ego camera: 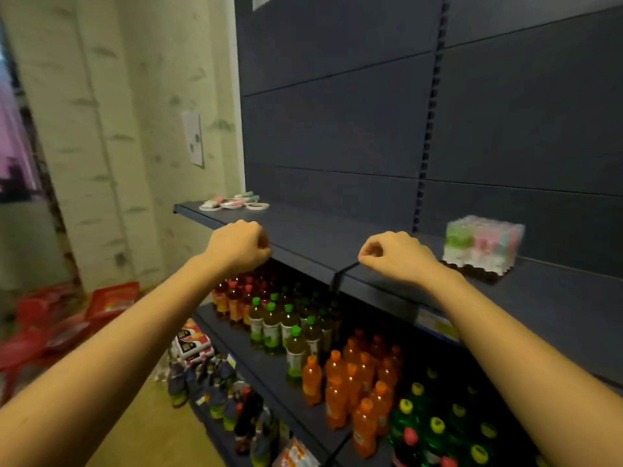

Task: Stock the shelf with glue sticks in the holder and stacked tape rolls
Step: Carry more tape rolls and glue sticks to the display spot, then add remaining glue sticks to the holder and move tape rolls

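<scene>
Dark grey store shelving is standing against a pale patterned wall, with bottled drinks (337, 365) filling the tiers below. On the upper shelf (337, 237) a clear holder (518, 235) is sitting on a dark base, packed with pastel glue sticks (472, 241). Well left of the holder, at the shelf's far end, tape rolls (232, 205) are lying flat and unstacked beside a few loose tubes (250, 197). Both goods are probably handling as light, rigid pieces: smooth tubes pinched across the barrel, rolls lifted by the rim. The left grip (239, 247), left of the holder at the shelf's front edge, is curling tight; its contents cannot be told. The right grip (397, 257), just left of the holder, is pinching a thin dark strip (342, 274) that is hanging over that edge.
</scene>
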`<act>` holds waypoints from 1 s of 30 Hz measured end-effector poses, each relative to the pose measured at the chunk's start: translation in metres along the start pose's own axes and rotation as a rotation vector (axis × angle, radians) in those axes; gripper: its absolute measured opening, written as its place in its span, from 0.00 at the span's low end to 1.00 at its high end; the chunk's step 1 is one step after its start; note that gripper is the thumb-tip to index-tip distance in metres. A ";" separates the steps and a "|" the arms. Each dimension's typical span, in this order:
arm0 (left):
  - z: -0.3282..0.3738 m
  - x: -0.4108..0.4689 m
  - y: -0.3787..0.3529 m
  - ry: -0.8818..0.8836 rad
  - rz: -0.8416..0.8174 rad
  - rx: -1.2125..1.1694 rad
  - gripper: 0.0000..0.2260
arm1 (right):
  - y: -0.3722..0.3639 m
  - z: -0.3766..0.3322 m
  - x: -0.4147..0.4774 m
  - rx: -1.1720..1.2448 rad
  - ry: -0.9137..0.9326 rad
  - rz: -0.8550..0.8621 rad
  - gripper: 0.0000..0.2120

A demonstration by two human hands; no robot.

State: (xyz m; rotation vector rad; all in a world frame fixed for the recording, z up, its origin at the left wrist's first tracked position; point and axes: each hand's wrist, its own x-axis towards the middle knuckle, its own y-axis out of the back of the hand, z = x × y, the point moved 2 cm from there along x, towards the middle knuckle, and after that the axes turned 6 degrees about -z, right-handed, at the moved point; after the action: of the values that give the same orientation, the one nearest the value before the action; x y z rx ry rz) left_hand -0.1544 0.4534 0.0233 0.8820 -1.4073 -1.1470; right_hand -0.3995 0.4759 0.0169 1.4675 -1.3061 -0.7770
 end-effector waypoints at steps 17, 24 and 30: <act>-0.173 0.126 -0.073 0.005 -0.069 -0.046 0.12 | -0.081 -0.102 0.219 -0.056 0.011 -0.094 0.10; -0.229 0.230 -0.095 0.049 -0.053 -0.045 0.13 | -0.102 -0.111 0.344 -0.098 0.028 -0.074 0.09; -0.267 0.307 -0.114 0.067 -0.045 -0.066 0.12 | -0.113 -0.116 0.433 -0.166 0.019 -0.086 0.09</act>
State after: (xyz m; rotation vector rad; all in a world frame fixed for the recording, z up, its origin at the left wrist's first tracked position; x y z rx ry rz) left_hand 0.0505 0.0855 -0.0106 0.9016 -1.2943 -1.1810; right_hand -0.1619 0.0800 0.0088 1.4015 -1.1421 -0.9036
